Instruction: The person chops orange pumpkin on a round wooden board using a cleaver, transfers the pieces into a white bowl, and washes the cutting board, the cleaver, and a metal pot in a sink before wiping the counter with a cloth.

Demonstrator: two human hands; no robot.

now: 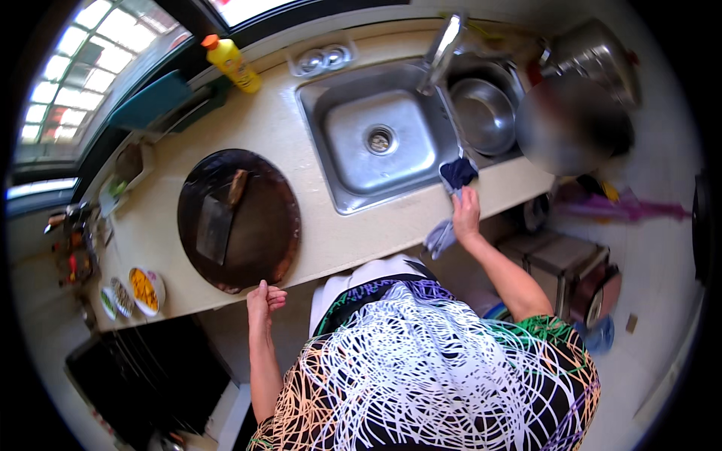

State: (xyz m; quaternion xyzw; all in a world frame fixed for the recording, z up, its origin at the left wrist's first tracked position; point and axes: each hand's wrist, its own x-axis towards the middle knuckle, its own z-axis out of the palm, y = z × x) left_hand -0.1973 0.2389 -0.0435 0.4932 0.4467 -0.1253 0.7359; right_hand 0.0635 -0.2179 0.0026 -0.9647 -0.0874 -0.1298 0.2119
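My right hand (467, 216) grips a navy and grey cloth (458, 171) at the front right corner of the steel sink (352, 198). One end of the cloth lies on the sink's rim, and a paler end hangs past the counter's front edge. Empty, with its fingers loosely bent and a little apart, my left hand (265, 299) hovers by the near edge of a round dark chopping board (265, 225). A cleaver (214, 228) with a wooden handle lies flat on that board. Inside the sink's main bowl only the drain strainer (379, 139) shows.
Bowls of cut food, one with orange pieces (143, 290), stand at the counter's left end. A yellow bottle (232, 63) is by the window. The faucet (444, 53) rises behind the sink, with a steel basin (481, 115) in the side bowl. A blurred round object (564, 127) overhangs the right.
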